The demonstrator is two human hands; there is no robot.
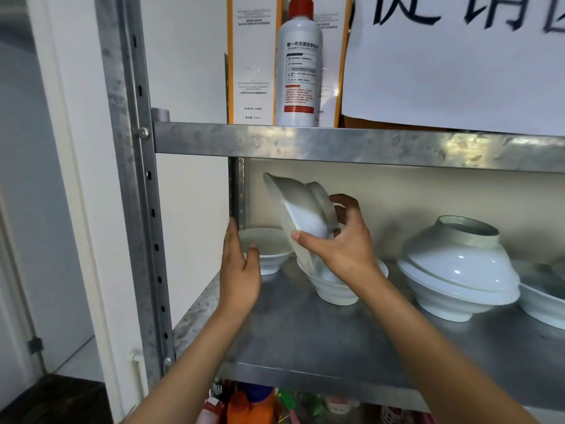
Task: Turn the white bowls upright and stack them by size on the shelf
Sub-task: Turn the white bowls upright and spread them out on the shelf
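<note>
The right hand [339,240] grasps the tilted bowl [301,209] — thumb on the wall, fingers at the foot — directly above the upright bowl [336,286]. The left hand [241,264], fingers straight, rests just left of that bowl. Level the rim before lowering — seat it concentric.

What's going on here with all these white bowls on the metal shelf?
A person is sorting bowls on the shelf. The right hand grips a tilted bowl over an upright bowl. The left hand, fingers straight, touches another upright bowl at the back left. To the right, an upside-down bowl sits on an upright one.
</note>
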